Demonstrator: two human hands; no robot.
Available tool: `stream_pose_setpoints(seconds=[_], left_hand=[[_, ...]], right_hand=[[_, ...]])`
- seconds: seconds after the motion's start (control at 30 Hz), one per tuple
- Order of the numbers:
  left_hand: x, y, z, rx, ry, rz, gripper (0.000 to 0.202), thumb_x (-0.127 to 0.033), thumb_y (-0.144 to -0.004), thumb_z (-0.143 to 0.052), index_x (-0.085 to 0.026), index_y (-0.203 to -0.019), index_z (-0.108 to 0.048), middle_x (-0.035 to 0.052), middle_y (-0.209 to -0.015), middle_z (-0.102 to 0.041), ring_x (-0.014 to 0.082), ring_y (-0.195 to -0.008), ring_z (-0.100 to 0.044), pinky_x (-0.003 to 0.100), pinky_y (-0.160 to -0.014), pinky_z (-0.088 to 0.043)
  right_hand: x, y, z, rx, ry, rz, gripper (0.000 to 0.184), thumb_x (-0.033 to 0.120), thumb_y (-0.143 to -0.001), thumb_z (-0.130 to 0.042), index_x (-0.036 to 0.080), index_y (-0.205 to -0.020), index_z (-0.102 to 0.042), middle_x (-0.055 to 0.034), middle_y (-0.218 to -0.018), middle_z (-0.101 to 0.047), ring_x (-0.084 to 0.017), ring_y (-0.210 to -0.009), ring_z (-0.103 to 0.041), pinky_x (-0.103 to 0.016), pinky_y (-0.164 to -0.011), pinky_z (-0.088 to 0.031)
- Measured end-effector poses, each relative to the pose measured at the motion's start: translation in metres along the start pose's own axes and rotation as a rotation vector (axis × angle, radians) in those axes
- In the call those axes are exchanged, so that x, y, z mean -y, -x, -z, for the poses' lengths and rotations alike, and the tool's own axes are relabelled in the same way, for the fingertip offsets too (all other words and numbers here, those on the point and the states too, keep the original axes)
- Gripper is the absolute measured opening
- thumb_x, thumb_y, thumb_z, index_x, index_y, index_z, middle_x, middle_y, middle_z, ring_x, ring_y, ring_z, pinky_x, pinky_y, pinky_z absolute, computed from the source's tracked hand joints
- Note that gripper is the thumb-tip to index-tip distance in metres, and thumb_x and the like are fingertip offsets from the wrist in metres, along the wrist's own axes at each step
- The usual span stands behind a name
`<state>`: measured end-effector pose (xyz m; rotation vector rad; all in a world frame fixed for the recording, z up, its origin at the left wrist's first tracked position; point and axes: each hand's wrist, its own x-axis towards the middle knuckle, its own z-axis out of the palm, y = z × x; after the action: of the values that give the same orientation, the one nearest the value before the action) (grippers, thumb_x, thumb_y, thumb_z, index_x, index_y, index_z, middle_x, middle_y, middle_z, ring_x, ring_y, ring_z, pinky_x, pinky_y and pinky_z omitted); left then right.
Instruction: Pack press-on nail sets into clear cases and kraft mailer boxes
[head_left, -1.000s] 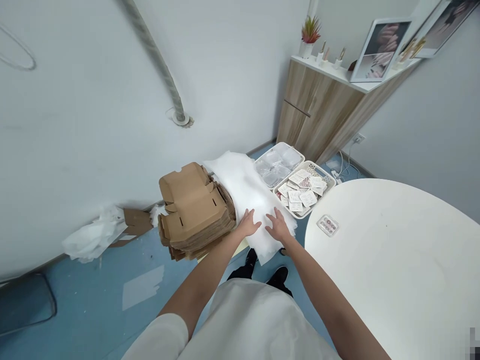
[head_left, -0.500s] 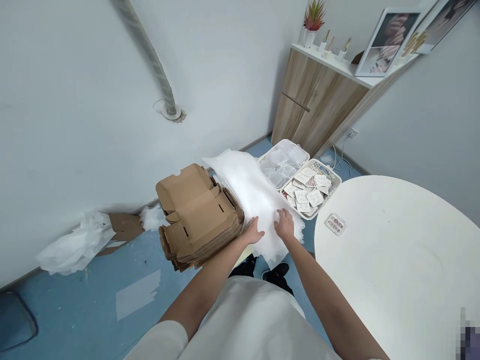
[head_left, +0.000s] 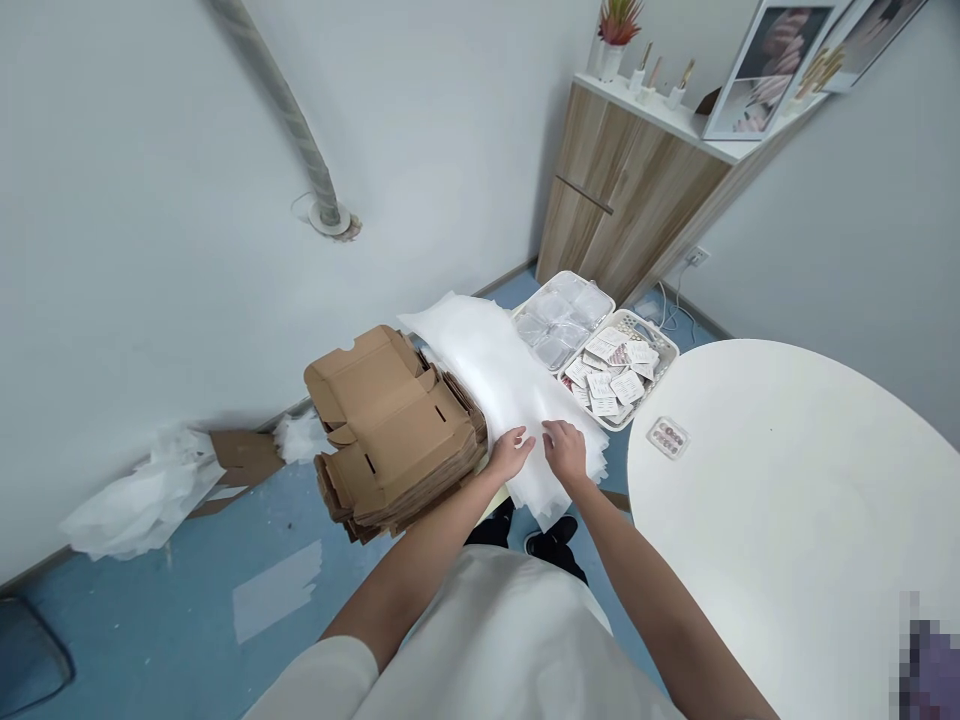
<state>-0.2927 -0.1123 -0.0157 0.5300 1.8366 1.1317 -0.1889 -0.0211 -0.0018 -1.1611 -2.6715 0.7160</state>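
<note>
A stack of thin white foam sheets (head_left: pixel 484 350) lies in front of me, smooth on top with ragged layers at the near end. Over its near part are both my hands, a small gap between them. My left hand (head_left: pixel 511 454) is open, fingers loosely bent toward the right. Facing it, my right hand (head_left: pixel 565 452) is open too, its fingers slightly curled; neither hand holds anything I can see. Whether the fingertips touch the top sheet is unclear. Left of the sheets sits a pile of flattened brown cardboard boxes (head_left: pixel 397 420).
Beyond the sheets stand a white basket (head_left: pixel 611 305) of clear plastic packs and another basket (head_left: pixel 673 352) of small printed cards. A round white table (head_left: pixel 787 520) at right bears a small clear case (head_left: pixel 668 438). A wooden cabinet (head_left: pixel 630 170) stands behind; white wrapping (head_left: pixel 142 500) lies by the wall.
My hands have come slightly closer together above the sheets, the right hand shifting a little left. The whole view has tilted slightly; the sheets and boxes lie as before.
</note>
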Motion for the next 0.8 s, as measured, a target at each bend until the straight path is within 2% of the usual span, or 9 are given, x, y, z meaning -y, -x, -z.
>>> stream_pose_setpoints(seconds=[0.13,0.23,0.33,0.43,0.5,0.57,0.63,0.8], left_hand=[[-0.013,-0.005,-0.011,0.013,0.264,0.033,0.032,-0.045,-0.075,-0.048,-0.016,-0.086,-0.058,0.0061,-0.086,-0.062,0.0156,-0.077,-0.059,0.027,-0.065,-0.046],[-0.016,-0.009,-0.014,-0.039,0.347,0.037,0.028,-0.042,-0.074,-0.048,-0.016,-0.066,-0.054,-0.0001,-0.063,-0.055,0.0102,-0.059,-0.054,0.023,-0.056,-0.044],[-0.014,-0.011,-0.013,-0.070,0.296,0.015,0.028,-0.040,-0.073,-0.048,-0.016,-0.057,-0.049,-0.0032,-0.053,-0.047,0.0087,-0.053,-0.050,0.021,-0.052,-0.042],[-0.014,-0.009,-0.012,-0.065,0.219,-0.025,0.028,-0.039,-0.073,-0.047,-0.017,-0.057,-0.048,-0.0027,-0.053,-0.049,0.0102,-0.056,-0.052,0.021,-0.053,-0.041],[-0.015,-0.007,-0.012,-0.060,0.175,-0.046,0.028,-0.039,-0.074,-0.046,-0.017,-0.058,-0.050,-0.0017,-0.055,-0.051,0.0119,-0.059,-0.055,0.022,-0.054,-0.041],[-0.018,-0.005,-0.013,-0.036,0.144,-0.065,0.028,-0.040,-0.074,-0.047,-0.016,-0.061,-0.053,0.0000,-0.059,-0.055,0.0132,-0.061,-0.057,0.023,-0.057,-0.042],[-0.021,-0.003,-0.012,-0.017,0.125,-0.093,0.027,-0.040,-0.075,-0.046,-0.016,-0.070,-0.058,0.0024,-0.067,-0.059,0.0137,-0.065,-0.058,0.025,-0.061,-0.043],[-0.027,0.003,-0.010,-0.118,0.025,-0.229,0.027,-0.038,-0.077,-0.046,-0.016,-0.088,-0.058,0.0062,-0.087,-0.061,0.0146,-0.078,-0.056,0.029,-0.074,-0.044]], right_hand=[[0.016,0.009,0.008,0.023,-0.038,0.101,0.029,0.016,-0.078,-0.041,0.025,-0.097,-0.059,-0.0065,-0.103,-0.055,-0.022,-0.098,-0.046,-0.036,-0.082,-0.033],[0.025,0.016,0.018,-0.037,-0.014,0.104,0.025,0.023,-0.077,-0.045,0.026,-0.097,-0.059,-0.0065,-0.119,-0.045,-0.025,-0.111,-0.037,-0.039,-0.088,-0.028],[0.031,0.016,0.029,-0.166,0.012,0.030,0.032,0.033,-0.075,-0.048,0.022,-0.106,-0.052,-0.0097,-0.129,-0.036,-0.028,-0.117,-0.031,-0.043,-0.091,-0.022],[0.034,0.008,0.037,-0.144,-0.027,-0.002,0.040,0.033,-0.076,-0.045,0.019,-0.114,-0.044,-0.0112,-0.114,-0.051,-0.024,-0.105,-0.044,-0.042,-0.091,-0.021],[0.033,0.001,0.040,-0.087,-0.060,-0.031,0.032,0.030,-0.079,-0.041,0.021,-0.108,-0.048,-0.0071,-0.095,-0.060,-0.021,-0.091,-0.051,-0.042,-0.090,-0.021],[0.032,-0.006,0.042,-0.069,-0.099,-0.080,0.023,0.029,-0.080,-0.037,0.021,-0.094,-0.054,-0.0042,-0.084,-0.062,-0.019,-0.082,-0.053,-0.040,-0.088,-0.024],[0.029,-0.009,0.045,-0.082,-0.175,-0.139,0.023,0.031,-0.080,-0.035,0.021,-0.082,-0.056,-0.0037,-0.080,-0.062,-0.018,-0.077,-0.053,-0.035,-0.081,-0.031],[0.019,-0.005,0.063,-0.175,-0.445,-0.270,0.028,0.040,-0.080,-0.034,0.020,-0.077,-0.053,-0.0029,-0.074,-0.060,-0.017,-0.069,-0.054,-0.028,-0.065,-0.038]])
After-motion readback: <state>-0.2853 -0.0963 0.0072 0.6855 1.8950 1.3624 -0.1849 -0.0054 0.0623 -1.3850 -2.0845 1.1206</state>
